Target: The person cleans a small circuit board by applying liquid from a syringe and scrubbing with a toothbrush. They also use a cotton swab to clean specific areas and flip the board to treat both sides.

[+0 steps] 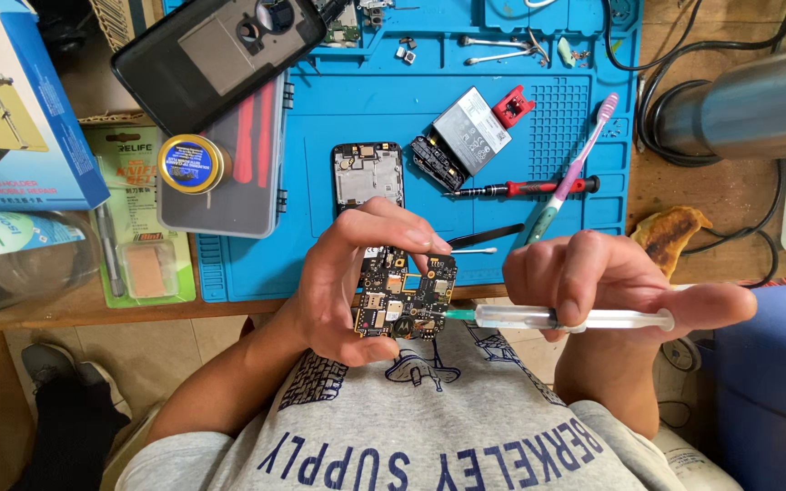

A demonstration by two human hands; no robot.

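Circuit board [405, 295] pinched in left hand [343, 286]; right hand [593, 282] grips syringe [557, 317]; blue box [11, 109] far left.

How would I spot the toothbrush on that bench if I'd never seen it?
Start at the blue work mat covering the wooden bench. Near its right edge, a long thin toothbrush lies slanted, bristles towards the top. Its pink and teal handle crosses the red-handled screwdriver; nothing else there is pink.

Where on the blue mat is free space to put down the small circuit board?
The blue mat is bare at its near left, between the grey case and the phone frame, and at its right, between the toothbrush and the mat's edge. The middle, with battery and screwdriver, is crowded.
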